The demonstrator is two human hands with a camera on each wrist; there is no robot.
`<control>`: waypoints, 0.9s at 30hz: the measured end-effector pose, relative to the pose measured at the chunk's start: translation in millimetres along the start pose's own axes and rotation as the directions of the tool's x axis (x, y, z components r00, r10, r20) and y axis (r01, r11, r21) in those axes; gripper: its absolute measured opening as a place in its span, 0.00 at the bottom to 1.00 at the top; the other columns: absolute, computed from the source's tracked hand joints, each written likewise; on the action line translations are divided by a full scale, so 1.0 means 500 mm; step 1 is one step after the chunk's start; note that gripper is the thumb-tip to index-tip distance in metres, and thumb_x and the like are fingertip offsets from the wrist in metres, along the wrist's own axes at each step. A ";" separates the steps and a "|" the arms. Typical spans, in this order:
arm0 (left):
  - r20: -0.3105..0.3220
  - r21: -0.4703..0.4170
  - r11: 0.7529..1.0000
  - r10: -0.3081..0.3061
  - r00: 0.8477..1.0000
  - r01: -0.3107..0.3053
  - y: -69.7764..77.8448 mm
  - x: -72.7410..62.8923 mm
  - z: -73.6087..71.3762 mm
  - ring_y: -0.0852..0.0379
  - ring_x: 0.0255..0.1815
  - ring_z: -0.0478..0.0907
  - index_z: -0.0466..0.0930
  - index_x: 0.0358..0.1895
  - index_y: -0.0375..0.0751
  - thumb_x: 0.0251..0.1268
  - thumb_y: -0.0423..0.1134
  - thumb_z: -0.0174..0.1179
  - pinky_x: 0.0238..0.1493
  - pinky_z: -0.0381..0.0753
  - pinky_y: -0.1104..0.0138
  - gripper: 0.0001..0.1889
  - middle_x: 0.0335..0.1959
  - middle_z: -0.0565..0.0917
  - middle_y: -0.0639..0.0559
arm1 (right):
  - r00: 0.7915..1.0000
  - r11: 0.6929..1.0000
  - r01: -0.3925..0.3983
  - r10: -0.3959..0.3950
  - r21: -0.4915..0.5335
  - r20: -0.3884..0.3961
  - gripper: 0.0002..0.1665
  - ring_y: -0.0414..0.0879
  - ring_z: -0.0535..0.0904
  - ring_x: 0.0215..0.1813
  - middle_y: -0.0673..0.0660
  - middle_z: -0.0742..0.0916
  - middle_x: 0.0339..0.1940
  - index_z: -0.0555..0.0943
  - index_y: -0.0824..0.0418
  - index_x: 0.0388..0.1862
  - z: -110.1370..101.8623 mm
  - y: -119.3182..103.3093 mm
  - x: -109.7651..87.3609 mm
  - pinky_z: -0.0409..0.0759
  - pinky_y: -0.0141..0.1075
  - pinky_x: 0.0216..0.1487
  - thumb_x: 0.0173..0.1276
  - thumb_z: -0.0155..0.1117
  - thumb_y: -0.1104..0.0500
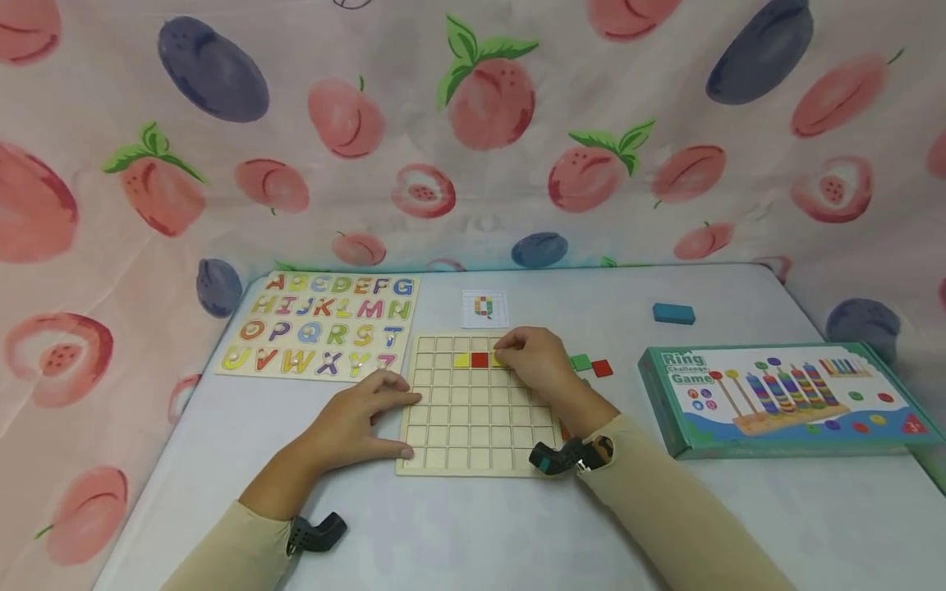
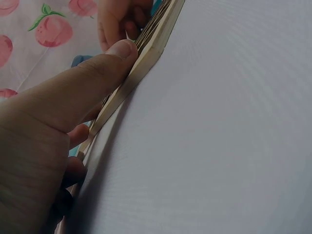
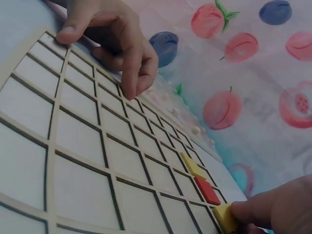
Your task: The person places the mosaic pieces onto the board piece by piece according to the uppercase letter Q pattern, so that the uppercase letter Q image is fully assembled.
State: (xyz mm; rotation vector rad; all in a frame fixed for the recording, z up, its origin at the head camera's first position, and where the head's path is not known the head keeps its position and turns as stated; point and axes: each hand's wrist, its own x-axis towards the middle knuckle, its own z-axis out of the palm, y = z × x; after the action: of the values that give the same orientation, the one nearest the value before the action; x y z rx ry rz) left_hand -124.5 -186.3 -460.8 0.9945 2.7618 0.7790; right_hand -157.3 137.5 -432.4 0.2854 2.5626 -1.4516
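Note:
A wooden grid board (image 1: 458, 419) lies flat on the table. In its upper part a yellow square tile (image 1: 461, 360) and a red square tile (image 1: 479, 360) sit side by side in cells. My right hand (image 1: 543, 361) pinches another yellow tile (image 3: 224, 218), which is tilted at the cell just right of the red one. My left hand (image 1: 362, 419) rests along the board's left edge, thumb and index finger extended and touching the rim. In the left wrist view the thumb (image 2: 95, 78) lies on the board's edge.
Green (image 1: 580, 362) and red loose tiles (image 1: 603, 368) lie right of the board. A pattern card (image 1: 484, 309) is behind it, an alphabet puzzle (image 1: 318, 328) at the left. A Ring Challenge Game box (image 1: 783, 402) and a blue block (image 1: 673, 313) lie at the right.

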 end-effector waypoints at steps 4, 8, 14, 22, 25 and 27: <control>0.000 -0.003 1.000 0.017 1.000 -0.017 0.001 0.008 0.004 0.64 0.41 0.72 0.85 0.68 0.59 0.47 0.64 0.84 0.44 0.75 0.67 0.40 0.64 0.75 0.62 | 0.999 0.996 0.027 -0.031 -0.086 -0.042 0.02 0.50 0.81 0.49 0.50 0.90 0.42 0.91 0.51 0.41 0.003 0.011 -0.001 0.76 0.46 0.51 0.74 0.73 0.56; -0.001 0.000 1.000 0.022 1.000 -0.022 0.000 0.014 0.007 0.65 0.41 0.72 0.85 0.68 0.59 0.47 0.63 0.84 0.43 0.75 0.67 0.40 0.64 0.75 0.62 | 0.992 0.985 0.073 -0.088 -0.155 -0.090 0.03 0.49 0.81 0.45 0.49 0.90 0.38 0.91 0.51 0.41 0.009 0.017 -0.005 0.77 0.45 0.48 0.74 0.72 0.56; 0.000 -0.001 1.000 0.013 1.000 -0.013 0.001 0.008 0.003 0.64 0.41 0.72 0.86 0.68 0.58 0.47 0.62 0.84 0.43 0.75 0.67 0.40 0.64 0.75 0.62 | 0.980 0.971 0.122 -0.151 -0.207 -0.129 0.03 0.47 0.81 0.38 0.48 0.87 0.32 0.90 0.52 0.40 0.023 0.016 -0.010 0.75 0.42 0.41 0.73 0.72 0.56; -0.003 -0.006 1.000 0.003 1.000 -0.003 0.003 0.002 -0.001 0.64 0.41 0.72 0.86 0.68 0.58 0.47 0.62 0.84 0.44 0.75 0.67 0.40 0.64 0.76 0.61 | 0.981 0.969 0.127 -0.154 -0.213 -0.115 0.03 0.46 0.81 0.38 0.47 0.88 0.32 0.90 0.53 0.41 0.027 0.012 -0.012 0.76 0.42 0.41 0.73 0.72 0.57; -0.002 -0.007 1.000 -0.002 1.000 0.002 0.005 0.000 -0.003 0.64 0.40 0.72 0.86 0.68 0.58 0.47 0.62 0.85 0.43 0.75 0.67 0.40 0.64 0.76 0.61 | 0.981 0.964 0.142 -0.168 -0.224 -0.102 0.03 0.46 0.81 0.38 0.47 0.88 0.33 0.91 0.53 0.42 0.027 0.011 -0.012 0.76 0.42 0.41 0.73 0.72 0.57; -0.003 -0.007 1.000 -0.006 1.000 0.006 0.006 -0.001 -0.004 0.64 0.40 0.72 0.86 0.68 0.58 0.47 0.61 0.85 0.43 0.75 0.67 0.40 0.63 0.75 0.62 | 0.980 0.963 0.148 -0.173 -0.224 -0.095 0.04 0.46 0.81 0.39 0.47 0.88 0.34 0.91 0.53 0.42 0.027 0.009 -0.013 0.77 0.42 0.42 0.73 0.72 0.57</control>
State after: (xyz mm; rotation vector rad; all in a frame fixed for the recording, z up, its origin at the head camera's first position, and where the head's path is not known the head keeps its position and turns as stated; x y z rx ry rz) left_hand -123.3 -185.6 -457.5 0.9841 2.7613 0.7893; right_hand -149.1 127.7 -441.5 0.1343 2.8659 -1.2205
